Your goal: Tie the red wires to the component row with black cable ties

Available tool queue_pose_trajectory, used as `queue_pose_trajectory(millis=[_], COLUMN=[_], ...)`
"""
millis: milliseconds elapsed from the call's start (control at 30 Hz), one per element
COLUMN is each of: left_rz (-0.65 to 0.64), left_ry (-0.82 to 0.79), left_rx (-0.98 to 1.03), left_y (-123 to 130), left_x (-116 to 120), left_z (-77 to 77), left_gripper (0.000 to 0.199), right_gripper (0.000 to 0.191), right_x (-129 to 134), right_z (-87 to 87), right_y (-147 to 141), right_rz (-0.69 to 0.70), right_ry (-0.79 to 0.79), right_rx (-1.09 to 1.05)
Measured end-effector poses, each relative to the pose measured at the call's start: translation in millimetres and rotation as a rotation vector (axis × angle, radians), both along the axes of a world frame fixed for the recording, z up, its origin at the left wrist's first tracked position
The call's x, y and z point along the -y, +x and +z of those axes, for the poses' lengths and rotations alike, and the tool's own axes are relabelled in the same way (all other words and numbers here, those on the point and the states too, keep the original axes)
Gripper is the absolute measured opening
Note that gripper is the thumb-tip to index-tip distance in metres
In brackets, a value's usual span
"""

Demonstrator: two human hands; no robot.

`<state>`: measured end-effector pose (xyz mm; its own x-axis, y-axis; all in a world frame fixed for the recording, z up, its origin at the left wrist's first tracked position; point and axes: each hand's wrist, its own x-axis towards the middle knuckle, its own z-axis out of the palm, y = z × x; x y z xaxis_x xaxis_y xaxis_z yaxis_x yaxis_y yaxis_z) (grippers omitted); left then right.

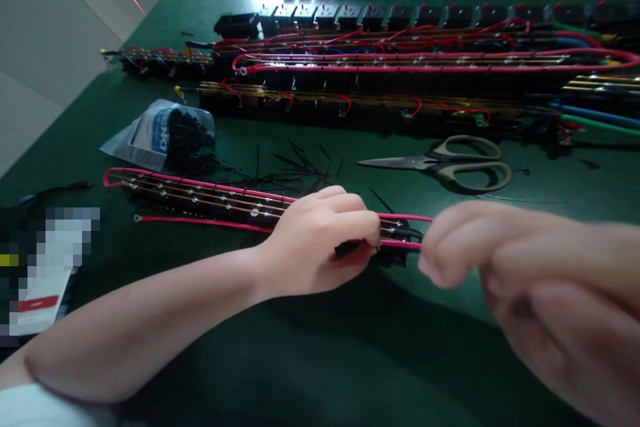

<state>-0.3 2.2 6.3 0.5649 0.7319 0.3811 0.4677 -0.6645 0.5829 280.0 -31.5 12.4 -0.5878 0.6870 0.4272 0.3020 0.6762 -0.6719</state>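
A black strip assembly (200, 203) with metal rails lies across the green table. A red wire (225, 188) runs along its far edge and bends round at the left end; its ring-ended part lies along the near side. My left hand (320, 237) is closed over the strip's right part, fingers curled round its near edge and the wire. Just past the strip's right end, my right hand (465, 247) is closed on the red wires, slightly blurred. Its fingertips are partly hidden.
Scissors (440, 163) lie beyond my hands. A plastic bag (150, 130) of black cable ties sits behind the strip, with loose ties (300, 163) beside it. More wired strips (350, 107) span the far side. A pixelated object (45, 273) is at the left.
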Motion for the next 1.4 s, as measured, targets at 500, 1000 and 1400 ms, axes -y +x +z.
queue_pose_trajectory(millis=[500, 1000, 1400], left_rz=[0.001, -0.243, -0.180], left_ry=[0.384, 0.585, 0.643], left_rx=[-0.078, -0.273, -0.350], left_y=[1, -1, 1], left_x=[6, 6, 6], left_z=[0.8, 7.6, 2.9], left_gripper=[0.024, 0.028, 0.023], right_gripper=[0.023, 0.029, 0.052], right_x=[-69, -60, -67], right_z=[23.8, 16.1, 17.2], right_y=[-60, -66, -50], right_rz=[0.147, 0.012, -0.087], right_ry=[-0.026, -0.129, -0.093], right_rx=[0.404, 0.425, 0.626])
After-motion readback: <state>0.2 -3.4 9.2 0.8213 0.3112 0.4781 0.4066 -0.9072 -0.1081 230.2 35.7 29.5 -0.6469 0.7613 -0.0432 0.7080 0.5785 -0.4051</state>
